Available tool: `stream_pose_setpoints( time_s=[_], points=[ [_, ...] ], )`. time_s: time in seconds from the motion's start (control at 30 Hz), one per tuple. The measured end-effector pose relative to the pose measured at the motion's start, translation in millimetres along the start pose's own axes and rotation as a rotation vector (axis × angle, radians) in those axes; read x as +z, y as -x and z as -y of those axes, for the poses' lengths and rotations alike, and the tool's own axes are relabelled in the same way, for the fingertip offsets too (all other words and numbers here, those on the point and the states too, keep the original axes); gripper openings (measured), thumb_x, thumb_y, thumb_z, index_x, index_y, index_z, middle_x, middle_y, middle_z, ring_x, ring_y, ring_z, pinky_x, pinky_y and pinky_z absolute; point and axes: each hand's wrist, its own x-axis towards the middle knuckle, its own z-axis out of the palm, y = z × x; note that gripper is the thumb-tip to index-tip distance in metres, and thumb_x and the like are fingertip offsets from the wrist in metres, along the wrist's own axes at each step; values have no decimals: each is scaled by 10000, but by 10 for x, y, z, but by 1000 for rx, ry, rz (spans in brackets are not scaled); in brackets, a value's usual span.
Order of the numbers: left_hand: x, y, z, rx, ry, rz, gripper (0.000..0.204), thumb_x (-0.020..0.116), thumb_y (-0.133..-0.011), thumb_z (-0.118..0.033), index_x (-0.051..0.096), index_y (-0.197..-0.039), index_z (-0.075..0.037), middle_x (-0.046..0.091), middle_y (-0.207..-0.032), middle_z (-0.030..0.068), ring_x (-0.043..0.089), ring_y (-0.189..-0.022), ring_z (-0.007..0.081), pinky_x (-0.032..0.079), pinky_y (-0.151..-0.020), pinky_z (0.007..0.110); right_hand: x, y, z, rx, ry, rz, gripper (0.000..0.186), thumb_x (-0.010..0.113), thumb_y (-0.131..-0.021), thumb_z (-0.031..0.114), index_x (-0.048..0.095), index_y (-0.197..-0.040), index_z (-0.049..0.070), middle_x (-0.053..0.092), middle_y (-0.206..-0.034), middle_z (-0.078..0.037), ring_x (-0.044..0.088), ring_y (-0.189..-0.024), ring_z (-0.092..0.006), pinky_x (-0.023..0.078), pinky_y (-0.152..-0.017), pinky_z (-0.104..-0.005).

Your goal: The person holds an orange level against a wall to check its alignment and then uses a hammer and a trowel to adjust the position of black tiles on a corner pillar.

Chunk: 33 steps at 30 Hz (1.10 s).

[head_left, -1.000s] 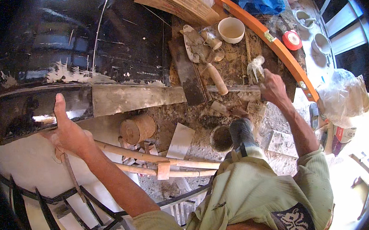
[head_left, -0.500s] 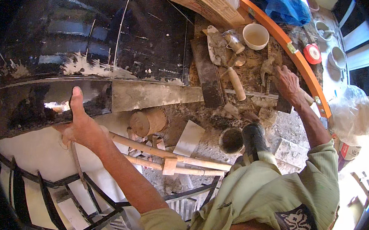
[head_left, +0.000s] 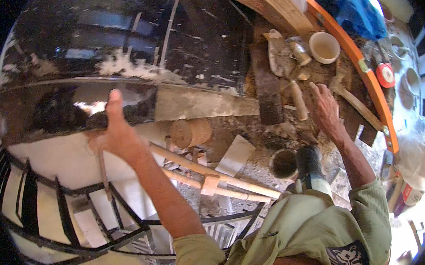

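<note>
My left hand is at the lower edge of a dark polished stone strip. Its thumb lies up the strip's face, and the fingers are curled below the edge, partly hidden. My right hand reaches over the cluttered ledge with fingers stretched out and nothing visible in them. Just left of it lies a trowel's wooden handle. To its right rests a hammer with a wooden handle. A metal mug and a cream bowl stand beyond.
An orange spirit level curves along the right, near a red and white round tape and a blue plastic bag. Below are bamboo poles, a mortar bucket and a black metal railing.
My right hand has come off the hammer and moved left, toward the trowel handle, its fingers extending. The left hand stays on the stone strip. The whole view has shifted.
</note>
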Motion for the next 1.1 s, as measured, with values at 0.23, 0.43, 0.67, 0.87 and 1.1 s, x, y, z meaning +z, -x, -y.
stream_pose_setpoints(
  time_s=[0.23, 0.43, 0.67, 0.87, 1.1],
  points=[
    [-3, 13, -28, 72, 81, 100, 701, 831, -733, -85, 460, -1307, 72, 580, -1253, 158, 586, -1059, 219, 488, -947, 341, 766, -224, 333, 205, -234, 97, 525, 646, -866, 150, 408, -1305, -12, 553, -1020, -235, 584, -950, -442, 499, -767, -515],
    [105, 148, -192, 111, -7, -15, 583, 836, -736, -185, 600, -1192, 91, 647, -1153, 141, 610, -1001, 220, 484, -916, 353, 403, -90, 477, 142, -456, -75, 442, 636, -824, 141, 438, -1200, 23, 577, -992, -234, 594, -917, -451, 496, -720, -515],
    [97, 156, -137, -32, 17, 11, 545, 807, -774, -189, 598, -1188, 96, 647, -1154, 136, 622, -985, 211, 492, -910, 354, -638, 365, 1320, 275, -1337, 241, 354, 704, -840, 201, 588, -1125, 27, 611, -827, -76, 598, -723, -180, 505, -639, -364],
    [64, 129, -82, 77, -31, 48, 547, 794, -792, -207, 572, -1186, 100, 640, -1157, 136, 627, -958, 218, 536, -807, 360, -672, 626, 1985, 265, -1810, 699, 290, 621, -913, 163, 581, -1160, 15, 579, -757, -37, 564, -620, -107, 487, -541, -284],
    [96, 236, -203, 0, -40, -9, 694, 833, -743, -225, 469, -1198, 153, 598, -1172, 195, 628, -937, 249, 560, -762, 395, -717, 556, 2405, 331, -2079, 869, 285, 635, -909, 249, 591, -1071, 18, 562, -697, -42, 541, -542, -113, 439, -452, -295]
  ],
)
